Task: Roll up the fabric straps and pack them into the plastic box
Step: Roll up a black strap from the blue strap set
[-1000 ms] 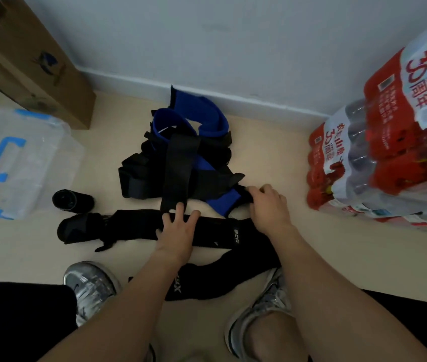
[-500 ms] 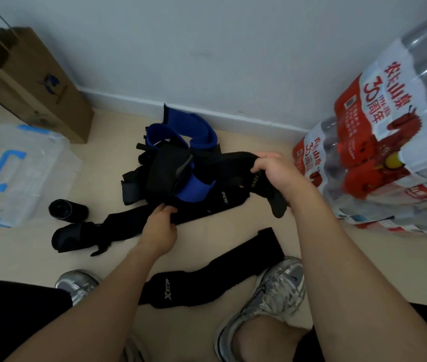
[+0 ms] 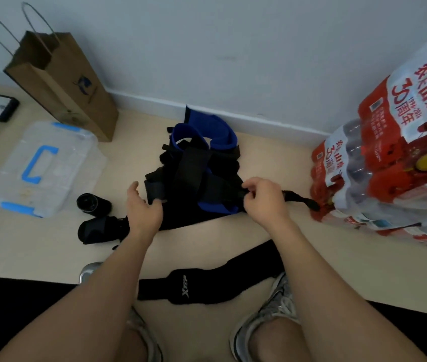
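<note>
Entry: your right hand (image 3: 264, 202) was clamped on one end of the black strap (image 3: 186, 218), thumb and curled fingers pinching it, with a short tail poking out beyond the hand on its outer side. From that pinch the strap's long axis ran crosswise, straight toward your left hand (image 3: 142, 209) and lifted off the floor (image 3: 233, 244). The left hand was spread and relaxed, thumb raised, fingertips just touching the dark fabric at the strap's far end; no closed grip was visible there. Judgement: the roll should start at the right hand's end, since only that end was secured, and the left hand was the nearer one to steady the free length. The pile of straps (image 3: 196, 165) lay just beyond both hands, touching or overlapping the held strap; the frame could not separate them cleanly. The plastic box (image 3: 11, 194), lid on, sat well out past the left hand, with a rolled strap (image 3: 93, 203) between that hand and the box.
</note>
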`<action>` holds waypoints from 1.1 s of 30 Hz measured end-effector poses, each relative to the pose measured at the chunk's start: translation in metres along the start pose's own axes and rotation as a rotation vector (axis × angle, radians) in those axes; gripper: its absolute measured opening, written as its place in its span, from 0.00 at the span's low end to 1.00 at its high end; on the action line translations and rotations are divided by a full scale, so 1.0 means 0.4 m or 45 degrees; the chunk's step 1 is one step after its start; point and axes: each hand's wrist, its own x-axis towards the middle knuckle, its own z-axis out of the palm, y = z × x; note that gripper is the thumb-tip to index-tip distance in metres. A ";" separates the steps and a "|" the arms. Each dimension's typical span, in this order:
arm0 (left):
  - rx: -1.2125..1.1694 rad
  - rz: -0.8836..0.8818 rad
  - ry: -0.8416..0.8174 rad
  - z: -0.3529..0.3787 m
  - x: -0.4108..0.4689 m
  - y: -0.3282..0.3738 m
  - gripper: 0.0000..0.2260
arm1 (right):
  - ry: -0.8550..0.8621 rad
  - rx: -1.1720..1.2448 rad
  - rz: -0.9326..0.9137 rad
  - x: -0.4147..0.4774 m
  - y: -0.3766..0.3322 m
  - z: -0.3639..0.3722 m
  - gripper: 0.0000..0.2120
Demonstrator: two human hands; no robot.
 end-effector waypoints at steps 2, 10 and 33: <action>-0.176 -0.110 -0.098 -0.002 0.038 0.023 0.33 | 0.011 -0.112 -0.128 -0.007 -0.039 0.047 0.14; 0.373 0.110 -0.378 0.028 0.094 0.030 0.15 | -0.078 -0.084 -0.200 0.027 -0.178 0.185 0.39; -0.371 -0.224 0.026 -0.003 0.026 0.103 0.26 | 0.166 1.274 0.264 0.147 -0.096 -0.126 0.06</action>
